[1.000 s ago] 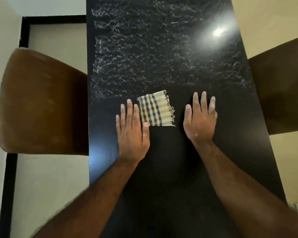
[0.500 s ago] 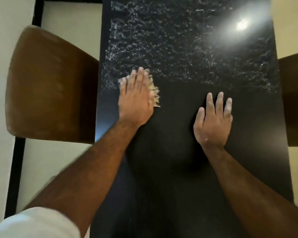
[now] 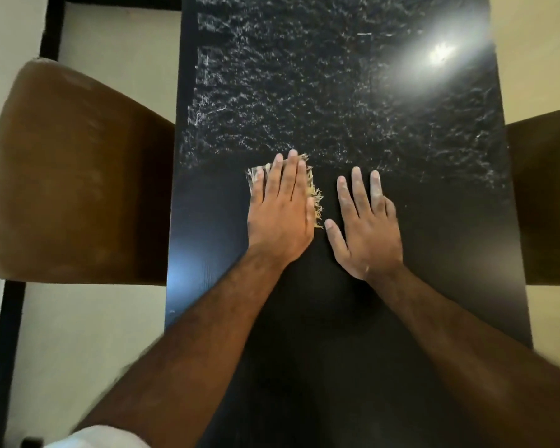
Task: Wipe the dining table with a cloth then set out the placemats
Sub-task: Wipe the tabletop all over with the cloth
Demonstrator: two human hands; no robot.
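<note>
A long black dining table [image 3: 434, 253] runs away from me. Its far half is covered in white dust streaks; the near half is dark and plain. My left hand [image 3: 280, 208] lies flat with straight fingers on a small checked cloth [image 3: 315, 197] with a frayed fringe, pressing it to the table at the edge of the dusty area. Only the cloth's fringe and a top left corner show. My right hand [image 3: 366, 224] rests flat on the bare table just right of the cloth, with pale dust on its fingers. No placemats are in view.
A brown upholstered chair [image 3: 75, 176] stands at the table's left side, and another brown chair [image 3: 547, 195] at the right side. A lamp's bright reflection [image 3: 440, 53] glares on the far right of the tabletop. The floor around is pale.
My left hand went onto the cloth and pushed it to the table's left edge, then slid it back right toward the middle. My right hand stayed flat on the table.
</note>
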